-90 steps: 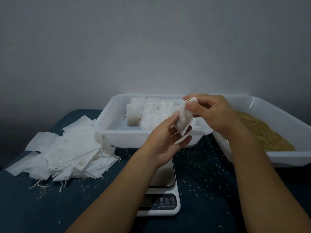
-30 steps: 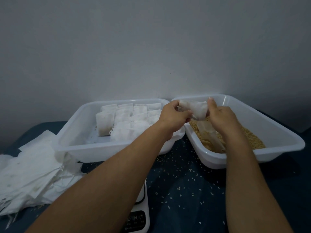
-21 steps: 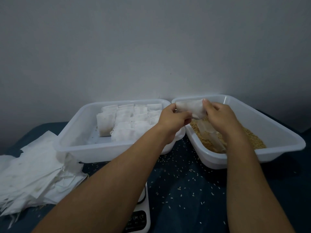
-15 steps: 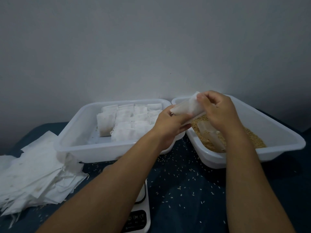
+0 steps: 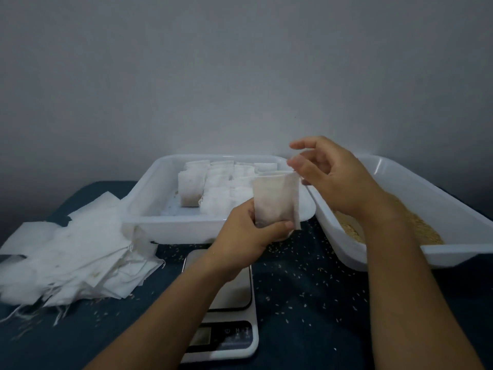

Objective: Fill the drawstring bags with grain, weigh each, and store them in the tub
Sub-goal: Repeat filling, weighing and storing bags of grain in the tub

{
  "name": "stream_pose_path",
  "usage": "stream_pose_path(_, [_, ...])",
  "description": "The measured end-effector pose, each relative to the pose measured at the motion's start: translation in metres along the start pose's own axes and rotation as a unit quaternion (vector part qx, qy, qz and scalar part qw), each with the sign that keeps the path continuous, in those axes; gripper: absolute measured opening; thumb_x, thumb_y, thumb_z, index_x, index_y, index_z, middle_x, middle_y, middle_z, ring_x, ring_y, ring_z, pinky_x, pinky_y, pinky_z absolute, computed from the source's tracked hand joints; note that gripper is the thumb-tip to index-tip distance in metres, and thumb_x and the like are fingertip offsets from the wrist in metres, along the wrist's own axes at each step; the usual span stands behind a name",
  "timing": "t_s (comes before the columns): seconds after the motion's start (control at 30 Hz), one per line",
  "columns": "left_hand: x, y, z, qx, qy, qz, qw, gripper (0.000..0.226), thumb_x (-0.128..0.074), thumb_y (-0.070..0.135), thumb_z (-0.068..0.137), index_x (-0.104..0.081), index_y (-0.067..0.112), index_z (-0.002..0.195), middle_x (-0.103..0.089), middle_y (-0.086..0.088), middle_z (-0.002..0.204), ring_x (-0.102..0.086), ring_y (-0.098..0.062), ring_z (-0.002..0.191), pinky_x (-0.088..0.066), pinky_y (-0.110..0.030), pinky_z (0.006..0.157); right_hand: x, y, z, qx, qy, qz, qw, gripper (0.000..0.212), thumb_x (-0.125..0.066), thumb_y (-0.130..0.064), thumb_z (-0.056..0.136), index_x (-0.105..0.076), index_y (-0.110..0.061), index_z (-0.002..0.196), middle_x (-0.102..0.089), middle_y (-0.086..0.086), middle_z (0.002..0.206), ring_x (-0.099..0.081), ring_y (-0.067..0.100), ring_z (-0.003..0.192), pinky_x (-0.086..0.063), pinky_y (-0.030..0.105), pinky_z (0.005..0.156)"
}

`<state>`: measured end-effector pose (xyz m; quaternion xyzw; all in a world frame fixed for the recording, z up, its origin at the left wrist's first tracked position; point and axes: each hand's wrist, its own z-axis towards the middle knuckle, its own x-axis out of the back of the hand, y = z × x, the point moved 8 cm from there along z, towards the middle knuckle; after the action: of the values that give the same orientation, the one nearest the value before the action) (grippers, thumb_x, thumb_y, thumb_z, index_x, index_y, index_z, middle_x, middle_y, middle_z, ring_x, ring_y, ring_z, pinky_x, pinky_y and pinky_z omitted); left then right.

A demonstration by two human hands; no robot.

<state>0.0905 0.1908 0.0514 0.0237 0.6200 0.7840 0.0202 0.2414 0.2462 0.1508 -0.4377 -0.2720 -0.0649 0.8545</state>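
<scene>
The left hand (image 5: 244,233) grips the lower end of a white bag (image 5: 274,200) between thumb and curled fingers, holding it upright above the near rim of the tub (image 5: 165,225). The right hand (image 5: 329,177) is up beside the bag's top right corner, fingers loosely bent and spread; its thumb and forefinger tips sit right at that corner, but whether they pinch the bag or a string there cannot be told. Beyond the left hand, inside the tub, filled bags (image 5: 213,188) stand in rows. Below and to the right of the right hand lies the tray (image 5: 437,206) with brown grain (image 5: 424,231) heaped in it. Under the left wrist is the scale (image 5: 226,313), its plate partly hidden by the forearm. Far to the left of the left hand lies a loose pile of flat empty bags (image 5: 72,257) on the dark blue cloth (image 5: 306,303), which is dotted with spilled grains.
</scene>
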Motion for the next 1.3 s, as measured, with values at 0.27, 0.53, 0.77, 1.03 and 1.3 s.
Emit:
stream_pose_path(0.27, [0.048, -0.014, -0.027, 0.018, 0.053, 0.040, 0.998, 0.041, -0.085, 0.015, 0.081, -0.070, 0.025, 0.118, -0.078, 0.000, 0.105, -0.075, -0.020, 0.101, -0.063, -0.043, 0.090, -0.073, 0.000, -0.026, -0.005, -0.096, -0.008, 0.995, 0.017, -0.071, -0.051, 0.095, -0.073, -0.034, 0.097, -0.074, -0.016, 0.090, -0.069, 0.004, 0.082, -0.053, 0.024, 0.073])
stream_pose_path(0.53, [0.060, -0.032, -0.047, 0.035, 0.066, -0.069, 0.995, 0.017, -0.070, 0.018, 0.100, -0.073, 0.014, 0.117, -0.078, -0.010, 0.109, -0.075, -0.027, 0.104, -0.062, -0.034, 0.086, -0.088, 0.004, -0.036, 0.001, -0.009, 0.002, 1.000, 0.014, -0.059, -0.038, 0.106, -0.066, -0.028, 0.098, -0.072, -0.008, 0.090, -0.071, 0.013, 0.084, -0.062, 0.046, 0.079])
stream_pose_path(0.77, [0.076, -0.029, -0.051, 0.005, 0.118, 0.003, 0.993, 0.012, -0.071, 0.026, 0.100, -0.075, 0.022, 0.110, -0.079, 0.000, 0.105, -0.074, -0.019, 0.103, -0.063, -0.035, 0.089, -0.101, 0.000, -0.047, 0.037, 0.014, -0.027, 0.999, 0.015, -0.059, -0.040, 0.105, -0.064, -0.029, 0.096, -0.068, -0.008, 0.084, -0.066, 0.014, 0.078, -0.055, 0.036, 0.068])
stream_pose_path(1.03, [0.100, -0.045, -0.056, 0.050, 0.143, 0.028, 0.988, 0.015, -0.072, 0.014, 0.096, -0.077, 0.020, 0.109, -0.081, -0.003, 0.101, -0.077, -0.023, 0.098, -0.062, -0.048, 0.092, -0.138, 0.024, -0.053, -0.033, -0.051, 0.042, 0.997, 0.008, -0.074, -0.025, 0.097, -0.069, -0.022, 0.103, -0.077, -0.008, 0.094, -0.073, 0.007, 0.090, -0.059, 0.029, 0.080])
stream_pose_path(1.3, [0.127, -0.048, -0.054, 0.087, 0.130, 0.085, 0.984, 0.028, -0.081, 0.005, 0.086, -0.072, 0.022, 0.108, -0.079, -0.008, 0.098, -0.075, -0.033, 0.097, -0.064, -0.049, 0.085, -0.149, 0.030, -0.055, -0.066, -0.074, 0.089, 0.991, 0.025, -0.079, -0.016, 0.093, -0.068, -0.031, 0.110, -0.079, -0.006, 0.095, -0.076, 0.009, 0.086, -0.062, 0.026, 0.078])
